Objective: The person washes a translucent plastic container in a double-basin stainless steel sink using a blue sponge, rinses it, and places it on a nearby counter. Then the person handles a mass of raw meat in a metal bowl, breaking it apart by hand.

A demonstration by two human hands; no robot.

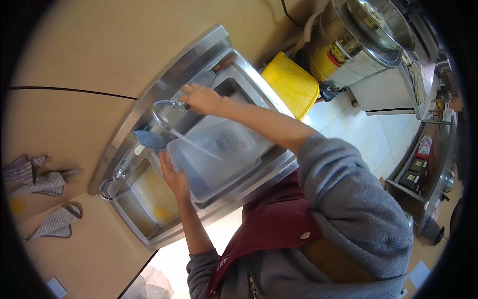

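A translucent rectangular plastic container sits tilted in the larger basin of a stainless steel sink. My left hand holds its left rim, thumb on the near side and fingers along the outer wall. At the curved chrome tap, my right hand is closed about the handle, which it partly covers; the hand is slightly blurred. A stream of water runs from the spout into the container. Just beyond my left fingertips lies a blue-grey scrubbing pad on the sink ledge.
The second basin holds cloudy liquid and something yellow, with another tap behind. A wooden-handled tool rests at the sink's far corner. Right of it stand a yellow plastic bin and a large metal drum. Striped cloths hang at left.
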